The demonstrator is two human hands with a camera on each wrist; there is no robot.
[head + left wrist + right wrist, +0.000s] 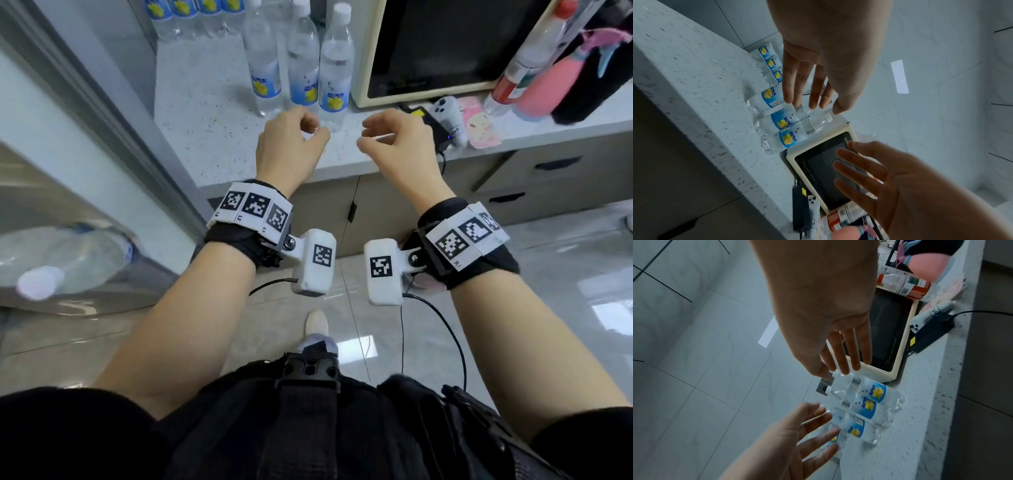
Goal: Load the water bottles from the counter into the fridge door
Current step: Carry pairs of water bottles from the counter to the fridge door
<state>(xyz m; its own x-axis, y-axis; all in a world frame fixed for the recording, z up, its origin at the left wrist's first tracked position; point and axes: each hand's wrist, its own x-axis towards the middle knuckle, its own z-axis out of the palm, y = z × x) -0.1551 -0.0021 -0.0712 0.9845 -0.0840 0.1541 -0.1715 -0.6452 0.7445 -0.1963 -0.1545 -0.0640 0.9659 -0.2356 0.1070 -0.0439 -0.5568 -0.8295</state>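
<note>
Head view | left hand and right hand hovered empty, fingers loosely spread, just short of three clear plastic blue-and-yellow-labelled water bottles | bottles stood upright on speckled white counter, beside cream microwave

Each forearm carries a black wrist strap bearing white tag panels printed with black square codes, and a white camera housing with black cable.
</note>
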